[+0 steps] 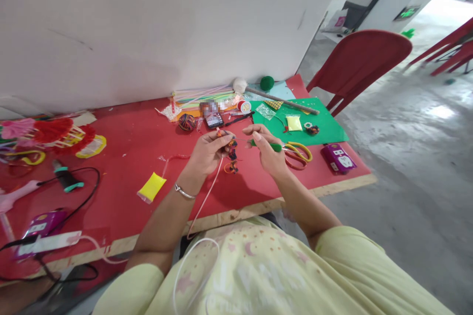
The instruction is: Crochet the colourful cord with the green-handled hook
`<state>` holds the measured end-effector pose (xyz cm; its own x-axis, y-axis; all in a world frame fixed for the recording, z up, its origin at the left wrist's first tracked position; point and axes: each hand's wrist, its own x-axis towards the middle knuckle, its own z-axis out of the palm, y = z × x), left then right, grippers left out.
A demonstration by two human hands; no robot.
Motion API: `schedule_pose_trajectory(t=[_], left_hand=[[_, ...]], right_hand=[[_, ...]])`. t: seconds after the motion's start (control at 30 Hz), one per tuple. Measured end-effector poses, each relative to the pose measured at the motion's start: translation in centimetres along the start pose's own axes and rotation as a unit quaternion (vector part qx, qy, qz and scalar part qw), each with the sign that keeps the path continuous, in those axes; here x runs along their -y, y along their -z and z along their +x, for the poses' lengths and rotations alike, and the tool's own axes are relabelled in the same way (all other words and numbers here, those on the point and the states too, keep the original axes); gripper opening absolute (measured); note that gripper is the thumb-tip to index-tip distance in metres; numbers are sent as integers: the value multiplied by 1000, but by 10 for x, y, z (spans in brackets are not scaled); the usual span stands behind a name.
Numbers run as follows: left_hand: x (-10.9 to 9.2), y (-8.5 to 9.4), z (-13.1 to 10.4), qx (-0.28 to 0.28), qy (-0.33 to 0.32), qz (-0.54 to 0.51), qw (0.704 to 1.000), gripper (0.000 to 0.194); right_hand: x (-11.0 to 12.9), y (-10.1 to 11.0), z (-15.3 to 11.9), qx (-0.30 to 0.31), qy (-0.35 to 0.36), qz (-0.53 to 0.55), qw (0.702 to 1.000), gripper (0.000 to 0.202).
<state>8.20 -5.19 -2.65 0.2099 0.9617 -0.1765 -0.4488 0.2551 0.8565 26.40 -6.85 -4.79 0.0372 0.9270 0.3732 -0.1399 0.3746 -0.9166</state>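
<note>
Yarn piece (pixel 232 151) and green-handled tool (pixel 275 147) held above the red table (pixel 125 142)

The left hand (pixel 211 151) has its thumb and fingers pinched on the multicoloured yarn piece, which hangs down between the two hands; whether its lowest loops touch the tabletop, I cannot tell. The right hand (pixel 271 154) has its fingers closed around the green-handled tool, the thin tip pointing left towards the yarn; whether tip and yarn touch is too small to tell.

Just right of the right hand lie scissors (pixel 306 151) with yellow and red handles; farther right sits a purple box (pixel 339 158); beyond the scissors a green sheet (pixel 334 131) bears a pale yellow packet (pixel 294 123). On the far side, a striped yarn ball (pixel 186 122) rests left of a phone (pixel 214 120); a bright yellow packet (pixel 152 186) lies left of the left forearm.
</note>
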Motion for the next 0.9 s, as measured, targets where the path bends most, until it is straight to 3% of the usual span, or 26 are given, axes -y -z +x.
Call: schedule_pose_trajectory(t=[0.43, 0.9], left_hand=[[-3, -5, -3, -15, 41, -21, 999, 35], [-2, -4, -2, -26, 44, -21, 998, 33]], right_hand=[[2, -4, -2, 6, 7, -7, 1000, 41], [-2, -4, -1, -18, 7, 3, 1000, 40]])
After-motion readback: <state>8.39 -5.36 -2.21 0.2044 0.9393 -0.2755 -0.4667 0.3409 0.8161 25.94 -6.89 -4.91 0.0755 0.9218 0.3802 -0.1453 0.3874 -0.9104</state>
